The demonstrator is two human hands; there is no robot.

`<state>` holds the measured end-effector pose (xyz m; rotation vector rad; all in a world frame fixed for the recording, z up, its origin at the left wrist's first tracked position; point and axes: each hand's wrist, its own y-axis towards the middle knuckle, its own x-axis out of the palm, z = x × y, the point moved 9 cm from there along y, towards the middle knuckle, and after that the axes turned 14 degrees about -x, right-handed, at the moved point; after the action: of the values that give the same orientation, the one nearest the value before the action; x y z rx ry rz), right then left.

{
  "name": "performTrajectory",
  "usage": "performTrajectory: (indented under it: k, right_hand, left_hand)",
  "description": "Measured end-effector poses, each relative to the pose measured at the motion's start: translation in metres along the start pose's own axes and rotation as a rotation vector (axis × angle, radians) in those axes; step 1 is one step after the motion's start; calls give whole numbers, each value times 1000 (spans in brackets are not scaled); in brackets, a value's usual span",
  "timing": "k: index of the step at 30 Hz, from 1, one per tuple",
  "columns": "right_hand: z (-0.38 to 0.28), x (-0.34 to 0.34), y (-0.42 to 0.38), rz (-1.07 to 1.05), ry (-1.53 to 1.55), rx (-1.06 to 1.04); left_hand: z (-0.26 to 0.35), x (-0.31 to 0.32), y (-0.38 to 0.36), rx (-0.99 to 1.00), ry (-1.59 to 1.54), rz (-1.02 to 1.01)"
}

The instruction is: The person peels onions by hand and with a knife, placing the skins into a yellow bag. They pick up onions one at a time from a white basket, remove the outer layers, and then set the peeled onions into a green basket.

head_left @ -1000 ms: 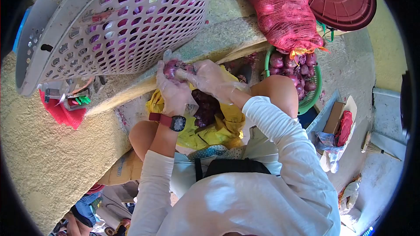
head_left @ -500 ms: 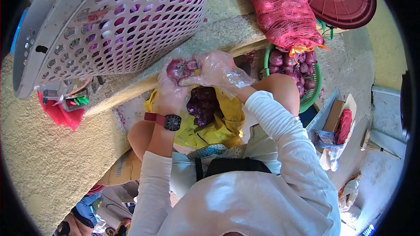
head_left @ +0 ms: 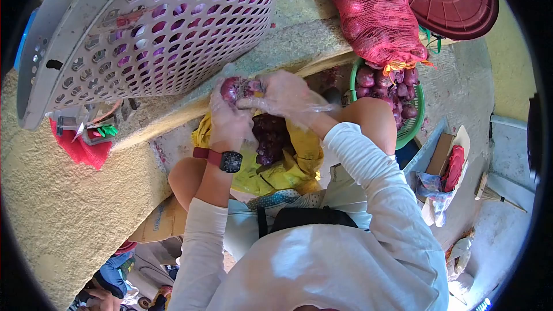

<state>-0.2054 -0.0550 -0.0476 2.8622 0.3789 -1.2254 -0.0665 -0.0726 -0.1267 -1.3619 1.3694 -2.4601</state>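
My left hand, in a clear plastic glove with a dark watch at the wrist, is closed round a red onion. My right hand, also gloved and somewhat blurred, is closed at the onion's right side, with a small yellowish thing at its fingertips that I cannot make out. Below both hands a yellow bag lies open between my knees, with dark red onions inside.
A large perforated crate of onions stands upper left on a concrete ledge. A red net sack, maroon lid and green basket of onions are at the right. Part of another person shows lower left.
The right hand has shifted slightly and blurred over the onion, its fingers lower on the onion's right side. The left hand still holds the onion, turned a little.
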Motion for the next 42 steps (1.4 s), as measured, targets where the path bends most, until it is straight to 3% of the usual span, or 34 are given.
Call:
performTrajectory:
  k: [2, 6, 8, 11, 18, 20, 24, 26, 31, 42]
  right_hand:
    - [2, -13, 3, 4, -110, -40]
    - [-5, -28, 2, 92, -228, -201]
    - [-6, -33, 1, 117, -217, -212]
    - [-5, -38, 1, 135, -219, -205]
    - [-2, -34, 4, 63, -166, -102]
    - [-3, -36, 4, 54, -140, -88]
    - [-8, -34, 2, 21, -105, -86]
    - [-7, -34, 3, 7, -113, -73]
    - [-8, -30, 2, -40, -91, -87]
    - [-4, -46, 0, -96, -72, -43]
  left_hand:
    - [-9, 4, 2, -147, 138, -10]
    - [-13, 18, -19, -197, 99, 120]
    - [-15, 30, -16, -272, 111, -54]
    - [-13, 46, -25, -239, 148, -221]
    - [-8, 41, -23, -216, 110, -187]
    - [2, 57, -35, -133, 185, -287]
    - [5, 52, -27, -132, 207, -301]
    - [5, 42, -22, -115, 198, -189]
    - [5, 26, -5, -166, 215, -190]
    - [-5, -3, 2, -319, 216, 103]
